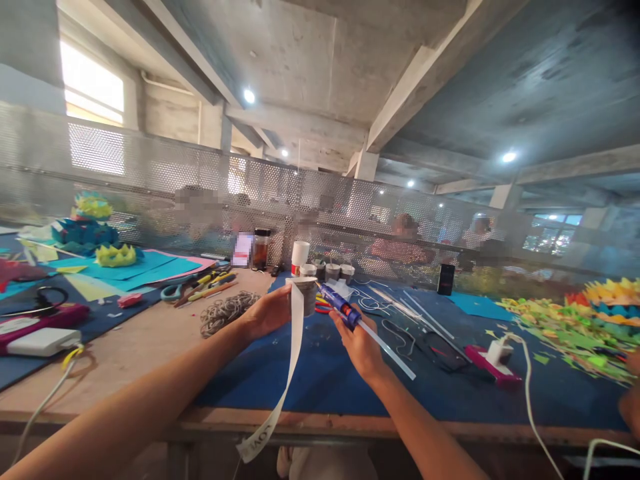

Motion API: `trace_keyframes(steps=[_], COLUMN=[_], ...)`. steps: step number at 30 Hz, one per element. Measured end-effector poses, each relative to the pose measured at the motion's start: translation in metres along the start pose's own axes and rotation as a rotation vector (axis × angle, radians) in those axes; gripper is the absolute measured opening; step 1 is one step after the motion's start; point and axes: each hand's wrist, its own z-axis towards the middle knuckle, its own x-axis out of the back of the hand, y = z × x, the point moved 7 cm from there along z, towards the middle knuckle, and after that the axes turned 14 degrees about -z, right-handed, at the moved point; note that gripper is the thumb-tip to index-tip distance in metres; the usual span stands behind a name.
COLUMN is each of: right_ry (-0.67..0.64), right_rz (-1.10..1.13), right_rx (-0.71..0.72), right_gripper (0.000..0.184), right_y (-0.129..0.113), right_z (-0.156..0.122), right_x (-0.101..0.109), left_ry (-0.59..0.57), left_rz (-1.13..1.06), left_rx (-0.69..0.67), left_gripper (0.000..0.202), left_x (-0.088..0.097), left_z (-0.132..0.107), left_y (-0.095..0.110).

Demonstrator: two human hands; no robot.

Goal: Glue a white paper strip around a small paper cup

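Note:
My left hand (267,312) is closed around the side of a small grey round pot (309,301), held up over the blue mat (240,387). A white ribbon (297,327) lies against the front of the pot, and its loose end, printed with "LOVE", hangs past the table edge. My right hand (364,348) grips a blue glue gun (340,303), its nozzle pointing at the pot's right side. Out of the gun's back sticks a long translucent glue stick (387,350). Whether the nozzle touches the pot, I cannot tell.
A grey cord bundle (227,312) and pliers (213,285) lie left. Behind the pot stand a white paper roll (300,253) and small pots (346,272). A power strip (493,365), a phone (446,279) and paper scraps (565,327) are right. A perforated screen (280,190) borders the back.

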Motion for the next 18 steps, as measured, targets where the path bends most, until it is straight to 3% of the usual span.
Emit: trace_keyframes(steps=[18], right_ry=[-0.036], right_rz=[0.091], right_rx=[-0.027], right_gripper=[0.043], right_y=[0.0028], right_z=[0.0013], right_x=[-0.0024], left_ry=[0.0], left_rz=[-0.073], left_rx=[-0.009], left_gripper=[0.034], left_x=[-0.0061], left_z=[-0.0005], left_y=[0.0032])
